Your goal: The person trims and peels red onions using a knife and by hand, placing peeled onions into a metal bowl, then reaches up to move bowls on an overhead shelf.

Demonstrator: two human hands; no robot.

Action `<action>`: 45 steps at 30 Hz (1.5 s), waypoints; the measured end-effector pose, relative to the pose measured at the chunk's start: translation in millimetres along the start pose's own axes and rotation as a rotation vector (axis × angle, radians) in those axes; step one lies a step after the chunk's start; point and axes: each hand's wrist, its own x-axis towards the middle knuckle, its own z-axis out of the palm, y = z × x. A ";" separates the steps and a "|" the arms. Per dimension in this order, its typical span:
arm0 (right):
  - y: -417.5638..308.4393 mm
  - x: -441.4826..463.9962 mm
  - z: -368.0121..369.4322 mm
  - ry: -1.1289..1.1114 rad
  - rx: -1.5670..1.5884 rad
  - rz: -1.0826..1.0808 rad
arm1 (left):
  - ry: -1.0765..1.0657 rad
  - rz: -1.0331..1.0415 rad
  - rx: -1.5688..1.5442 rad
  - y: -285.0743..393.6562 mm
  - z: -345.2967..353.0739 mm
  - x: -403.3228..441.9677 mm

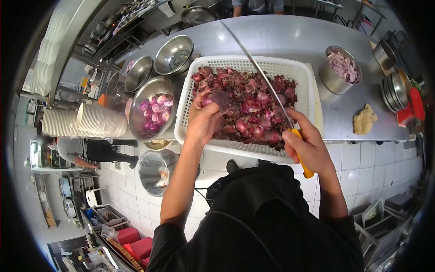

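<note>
A white perforated basket [183,106] full of red onions and loose skins [251,106] lies in front of me on the steel table. Over its left side, my left hand [204,120] is closed around a red onion [216,99], which looks blurred. At the basket's right edge my right hand [306,143] grips the orange handle of a long knife [272,88], its blade slanting up and left across the basket. Left of the basket, a steel bowl [136,111] holds peeled onions [155,111].
Two steel bowls [174,54] stand at the back left. Sliced onions fill a steel pot [333,84] on the right, near a crumpled cloth [364,119]. Stacked containers [99,120] are at the left, a lined bin [156,174] below. One person [81,152] stands left, another [258,7] across the table.
</note>
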 end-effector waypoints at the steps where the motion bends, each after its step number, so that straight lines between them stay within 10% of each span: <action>1: 0.2 -1.0 0.0 -0.017 0.014 0.019 | 0.045 0.086 0.195 -2.0 0.9 2.1; 7: -3.5 -5.3 2.7 -0.071 -0.107 0.152 | 0.135 0.402 1.008 -6.9 2.1 7.1; 28: -5.6 -10.2 11.1 -0.008 -0.424 0.000 | -0.060 -0.064 -0.041 -2.1 4.3 -12.8; 45: -8.0 -13.0 17.3 -0.116 -0.554 0.049 | -0.050 0.032 -0.009 -20.0 7.1 -19.8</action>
